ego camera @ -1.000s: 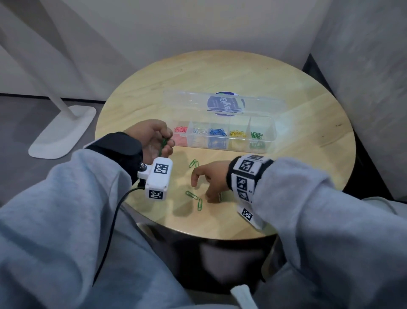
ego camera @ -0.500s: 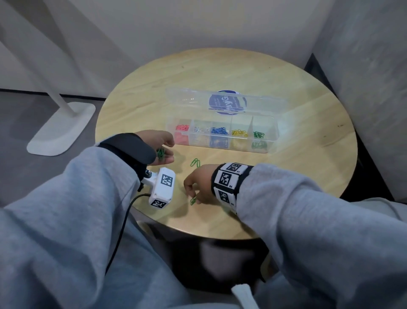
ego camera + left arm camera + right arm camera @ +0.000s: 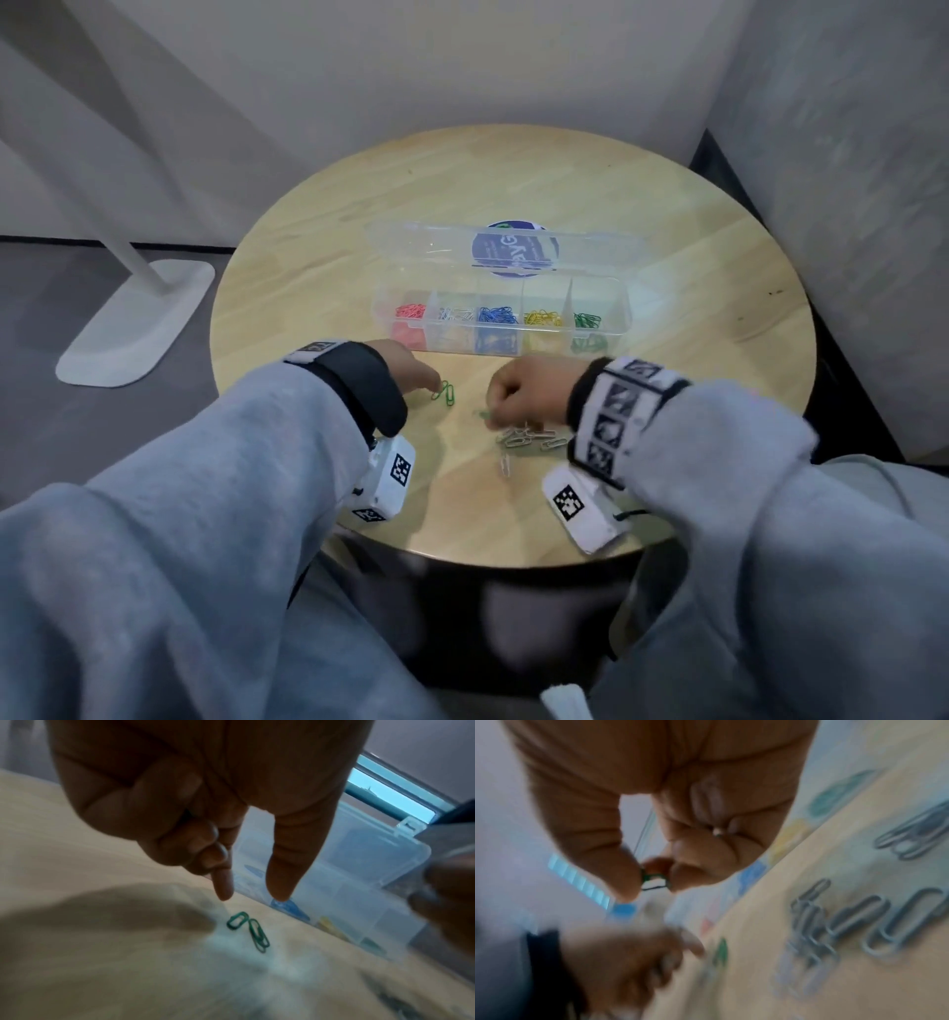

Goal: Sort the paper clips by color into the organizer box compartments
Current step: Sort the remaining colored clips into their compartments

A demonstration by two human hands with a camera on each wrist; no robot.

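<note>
The clear organizer box (image 3: pixel 621 313) stands open mid-table and holds red, silver, blue, yellow and green clips (image 3: pixel 587 321) in separate compartments. Two green clips (image 3: pixel 444 393) (image 3: pixel 258 935) lie on the table in front of it. My left hand (image 3: pixel 436 385) (image 3: pixel 252 898) hovers just over them, index finger and thumb pointing down and apart, the other fingers curled. My right hand (image 3: pixel 488 411) (image 3: pixel 654 882) pinches one green clip (image 3: pixel 655 877) between thumb and index finger, just above the wood. A pile of silver clips (image 3: pixel 529 437) (image 3: pixel 847 923) lies under the right wrist.
The round wooden table (image 3: pixel 719 288) has its near edge close behind both wrists. The box's clear lid (image 3: pixel 411 246) lies open on the far side. A white stand base (image 3: pixel 138 329) sits on the floor to the left, and grey walls close in at the right.
My left hand has come down from the box's left end to the two green clips. My right hand has lifted a green clip off the table and shifted right, uncovering the silver pile.
</note>
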